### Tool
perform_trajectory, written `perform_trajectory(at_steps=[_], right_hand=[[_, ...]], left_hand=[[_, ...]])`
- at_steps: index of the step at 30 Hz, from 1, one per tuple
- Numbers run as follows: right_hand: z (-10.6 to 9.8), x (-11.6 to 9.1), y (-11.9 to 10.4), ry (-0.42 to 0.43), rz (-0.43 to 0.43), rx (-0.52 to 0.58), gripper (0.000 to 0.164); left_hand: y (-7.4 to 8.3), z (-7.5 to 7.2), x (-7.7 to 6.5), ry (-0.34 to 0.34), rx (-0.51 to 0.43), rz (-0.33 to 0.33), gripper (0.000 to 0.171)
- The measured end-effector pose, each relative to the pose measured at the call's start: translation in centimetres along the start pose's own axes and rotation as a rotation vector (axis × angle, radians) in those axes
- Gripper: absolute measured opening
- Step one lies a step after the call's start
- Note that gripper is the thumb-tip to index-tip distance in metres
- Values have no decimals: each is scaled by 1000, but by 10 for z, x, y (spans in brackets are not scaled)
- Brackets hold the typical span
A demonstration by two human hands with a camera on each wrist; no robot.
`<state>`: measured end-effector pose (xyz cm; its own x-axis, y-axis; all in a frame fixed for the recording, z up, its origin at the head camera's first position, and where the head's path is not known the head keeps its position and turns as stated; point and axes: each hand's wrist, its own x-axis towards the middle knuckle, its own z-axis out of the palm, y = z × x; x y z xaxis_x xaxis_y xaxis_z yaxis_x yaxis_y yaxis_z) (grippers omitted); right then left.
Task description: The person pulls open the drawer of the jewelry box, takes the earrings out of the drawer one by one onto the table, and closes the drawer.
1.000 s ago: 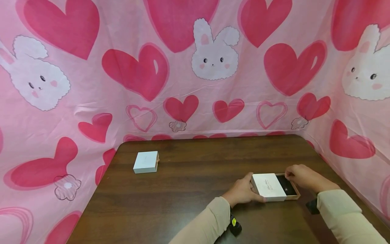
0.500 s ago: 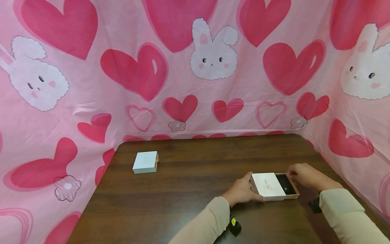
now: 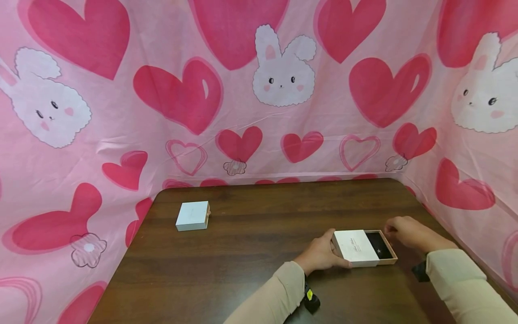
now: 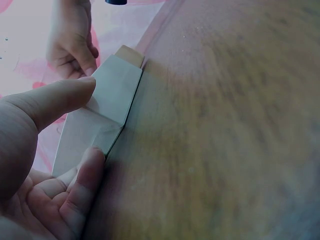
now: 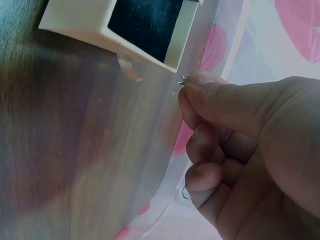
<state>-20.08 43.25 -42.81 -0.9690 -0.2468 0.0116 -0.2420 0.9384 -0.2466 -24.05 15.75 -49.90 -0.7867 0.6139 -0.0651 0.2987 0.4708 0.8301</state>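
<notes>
A white slide-out jewellery box (image 3: 356,248) lies on the table's right half, its tan-edged drawer (image 3: 388,261) partly pulled out to the right. My left hand (image 3: 321,255) grips the box's left end, thumb and fingers on opposite sides. Inside the drawer is a black pad (image 3: 376,240) with a small silver star (image 3: 379,251) on it. Just right of the drawer, my right hand (image 3: 410,233) is raised. In the right wrist view, its thumb and forefinger pinch a tiny silver star-shaped earring (image 5: 181,81); most of it is hidden by the fingertips.
Another white box (image 3: 193,216), closed, rests at the table's back left. A ribbon tab (image 5: 129,68) hangs from the open drawer's front. Pink heart-and-bunny cloth (image 3: 283,153) encloses the brown table (image 3: 243,252) at the back and sides.
My right hand has drawn slightly right, away from over the drawer, baring more of the black pad. My left hand and both boxes have stayed in place.
</notes>
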Motion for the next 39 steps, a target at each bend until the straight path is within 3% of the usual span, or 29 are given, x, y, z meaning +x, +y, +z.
perform_trajectory(at_steps=[22, 39], right_hand=[[-1, 3, 15, 3, -3, -16, 21], [7, 3, 25, -42, 74, 19, 22]], left_hand=[[0, 0, 0, 1, -9, -11, 106], [-1, 1, 2, -7, -8, -9, 99]])
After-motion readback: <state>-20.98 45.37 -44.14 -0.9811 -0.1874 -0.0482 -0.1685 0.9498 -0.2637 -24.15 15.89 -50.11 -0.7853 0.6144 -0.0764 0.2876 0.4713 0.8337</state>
